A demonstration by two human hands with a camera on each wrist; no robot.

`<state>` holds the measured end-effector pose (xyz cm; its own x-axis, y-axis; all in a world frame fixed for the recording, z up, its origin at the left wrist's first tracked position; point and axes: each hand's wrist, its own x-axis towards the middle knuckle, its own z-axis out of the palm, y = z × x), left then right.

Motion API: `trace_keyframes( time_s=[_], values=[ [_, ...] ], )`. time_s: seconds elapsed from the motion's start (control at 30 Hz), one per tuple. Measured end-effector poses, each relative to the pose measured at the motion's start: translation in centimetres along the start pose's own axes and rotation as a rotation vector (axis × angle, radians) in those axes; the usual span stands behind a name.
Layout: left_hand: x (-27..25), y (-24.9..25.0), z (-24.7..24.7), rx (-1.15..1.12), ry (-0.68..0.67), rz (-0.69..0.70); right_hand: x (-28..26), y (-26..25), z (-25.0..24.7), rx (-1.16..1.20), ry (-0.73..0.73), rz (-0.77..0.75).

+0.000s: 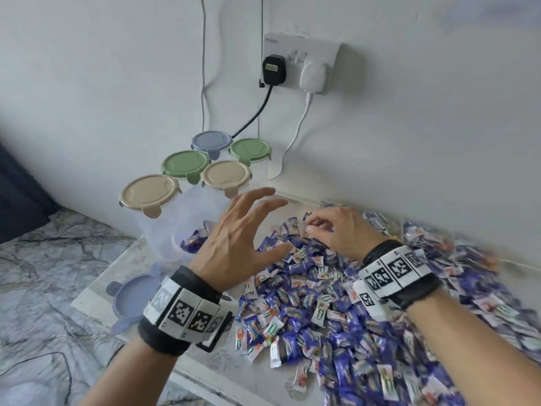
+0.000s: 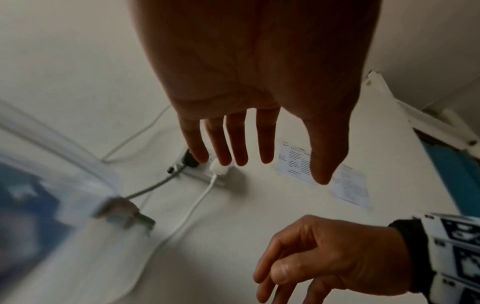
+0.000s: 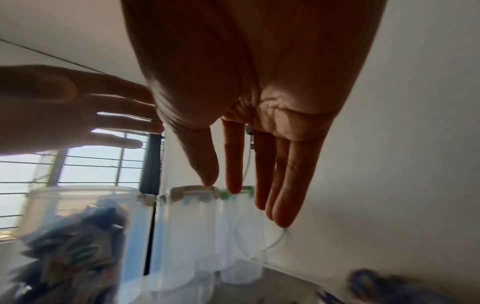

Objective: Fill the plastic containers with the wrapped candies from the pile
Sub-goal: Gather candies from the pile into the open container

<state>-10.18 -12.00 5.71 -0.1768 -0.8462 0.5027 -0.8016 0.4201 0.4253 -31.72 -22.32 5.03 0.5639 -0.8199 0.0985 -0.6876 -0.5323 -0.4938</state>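
A big pile of blue and white wrapped candies (image 1: 322, 303) covers the right of the table. At its left edge stands an open clear container (image 1: 187, 241), partly filled with candies; the right wrist view shows this container (image 3: 78, 236) low at the left. My left hand (image 1: 243, 230) hovers just right of its mouth with fingers spread and nothing in it. My right hand (image 1: 330, 230) is over the far part of the pile, fingertips down at the candies. In the right wrist view, my right hand's (image 3: 246, 164) palm is bare and its fingers are straight.
Several clear containers with closed lids stand behind by the wall: beige (image 1: 149, 194), green (image 1: 186, 164), beige (image 1: 227, 174), blue (image 1: 210, 140), green (image 1: 250, 149). A loose blue lid (image 1: 134, 297) lies near the table's left edge. A wall socket (image 1: 301, 65) trails cables down.
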Motion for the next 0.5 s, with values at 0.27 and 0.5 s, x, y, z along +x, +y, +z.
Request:
trace_keyframes(
  time_s=[0.27,0.5],
  values=[
    [3.1,0.4,8.7,-0.12,-0.378,0.0,-7.0,6.9,-3.8,-0.112,-0.09,0.348],
    [4.7,-0.3,14.9,0.053,-0.743,-0.1,-12.1,12.9,-3.3,-0.108,-0.194,0.583]
  ],
)
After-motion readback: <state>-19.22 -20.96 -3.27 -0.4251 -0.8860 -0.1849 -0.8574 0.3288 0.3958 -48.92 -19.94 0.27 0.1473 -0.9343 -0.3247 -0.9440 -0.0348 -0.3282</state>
